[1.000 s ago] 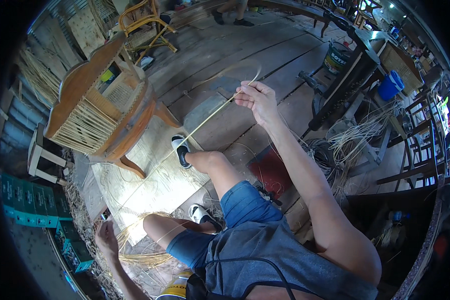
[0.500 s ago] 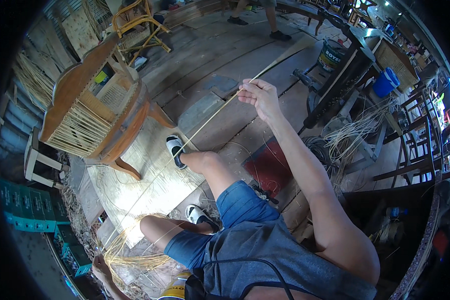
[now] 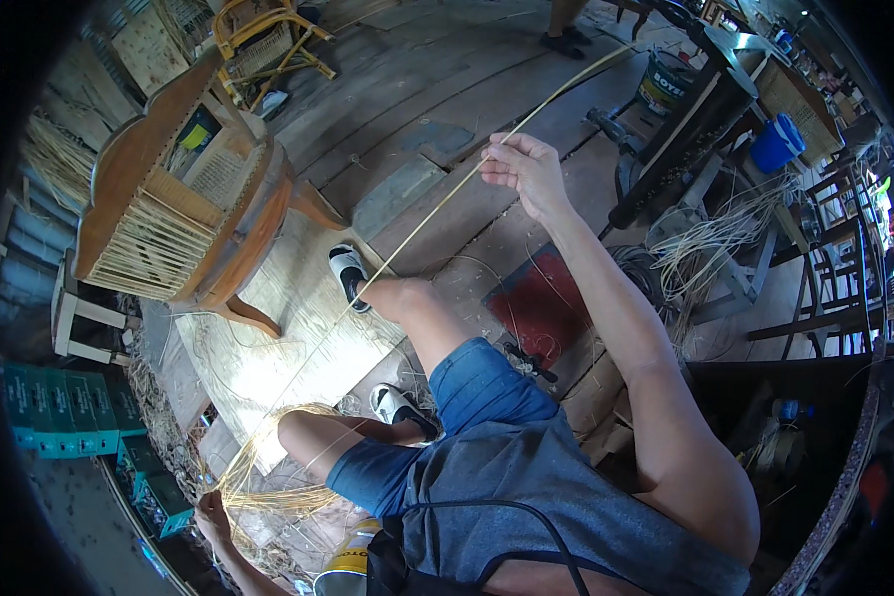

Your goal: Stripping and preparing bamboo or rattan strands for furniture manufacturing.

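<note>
My right hand [image 3: 526, 171], raised at the upper middle, pinches a long thin cane strand [image 3: 430, 216] between thumb and fingers. Beyond that hand the strand's free end rises to the upper right; the other way, it slants down past my knee toward the lower left. There my left hand [image 3: 211, 521] is closed at the strand's lower end, beside a loose coil of yellowish cane strands [image 3: 278, 497]. The fingertips of this hand are small and partly hidden. A wooden chair [image 3: 184, 228] with strands strung across its back stands left of my legs.
Under the chair lies a pale plywood sheet [image 3: 318, 348]. Green crates [image 3: 65, 407] stand at the far left. Right of my arm are a dark metal post [image 3: 670, 149], a blue bucket [image 3: 777, 144] and a tangle of cane [image 3: 710, 238]. Another person's feet [image 3: 564, 42] stand at the top.
My left hand has risen slightly and moved right. The strand's far end, blurred before, now shows sharply and stretches further. In the background, the other person's feet have shifted and come closer together.
</note>
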`<action>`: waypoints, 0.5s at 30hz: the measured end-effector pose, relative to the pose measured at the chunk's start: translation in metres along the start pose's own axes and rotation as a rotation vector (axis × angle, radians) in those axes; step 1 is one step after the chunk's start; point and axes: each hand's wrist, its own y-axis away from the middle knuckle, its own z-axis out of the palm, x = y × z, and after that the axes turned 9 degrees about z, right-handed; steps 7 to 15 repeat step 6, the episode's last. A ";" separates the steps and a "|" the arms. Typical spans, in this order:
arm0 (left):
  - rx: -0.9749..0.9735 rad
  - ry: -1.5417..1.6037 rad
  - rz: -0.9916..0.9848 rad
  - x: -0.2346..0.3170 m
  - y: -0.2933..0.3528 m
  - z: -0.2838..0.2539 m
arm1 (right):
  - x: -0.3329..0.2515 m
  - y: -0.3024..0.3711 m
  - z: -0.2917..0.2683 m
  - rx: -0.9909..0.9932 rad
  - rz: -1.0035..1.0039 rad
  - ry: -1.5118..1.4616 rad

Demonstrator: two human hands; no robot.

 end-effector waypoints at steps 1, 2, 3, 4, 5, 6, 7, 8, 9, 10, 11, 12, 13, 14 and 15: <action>-0.025 -0.013 0.012 -0.011 -0.001 0.004 | 0.001 -0.001 -0.005 0.011 -0.005 0.000; -0.056 -0.027 -0.093 -0.035 0.003 0.009 | 0.000 -0.004 -0.013 0.046 -0.002 0.020; -0.116 -0.088 -0.129 -0.066 0.012 0.012 | -0.004 -0.010 -0.022 0.079 -0.007 0.044; 0.046 -0.116 -0.100 -0.116 0.046 0.022 | -0.005 -0.019 -0.025 0.075 -0.030 0.055; -0.190 -0.296 -0.221 -0.187 0.062 0.001 | -0.002 -0.031 -0.037 0.078 -0.022 0.042; -0.188 -0.285 -0.208 -0.185 0.050 0.011 | -0.006 -0.034 -0.041 0.090 -0.018 0.063; -0.188 -0.285 -0.208 -0.185 0.050 0.011 | -0.006 -0.034 -0.041 0.090 -0.018 0.063; -0.188 -0.285 -0.208 -0.185 0.050 0.011 | -0.006 -0.034 -0.041 0.090 -0.018 0.063; -0.188 -0.285 -0.208 -0.185 0.050 0.011 | -0.006 -0.034 -0.041 0.090 -0.018 0.063; -0.188 -0.285 -0.208 -0.185 0.050 0.011 | -0.006 -0.034 -0.041 0.090 -0.018 0.063; -0.188 -0.285 -0.208 -0.185 0.050 0.011 | -0.006 -0.034 -0.041 0.090 -0.018 0.063; -0.188 -0.285 -0.208 -0.185 0.050 0.011 | -0.006 -0.034 -0.041 0.090 -0.018 0.063; -0.188 -0.285 -0.208 -0.185 0.050 0.011 | -0.006 -0.034 -0.041 0.090 -0.018 0.063; -0.188 -0.285 -0.208 -0.185 0.050 0.011 | -0.006 -0.034 -0.041 0.090 -0.018 0.063; -0.188 -0.285 -0.208 -0.185 0.050 0.011 | -0.006 -0.034 -0.041 0.090 -0.018 0.063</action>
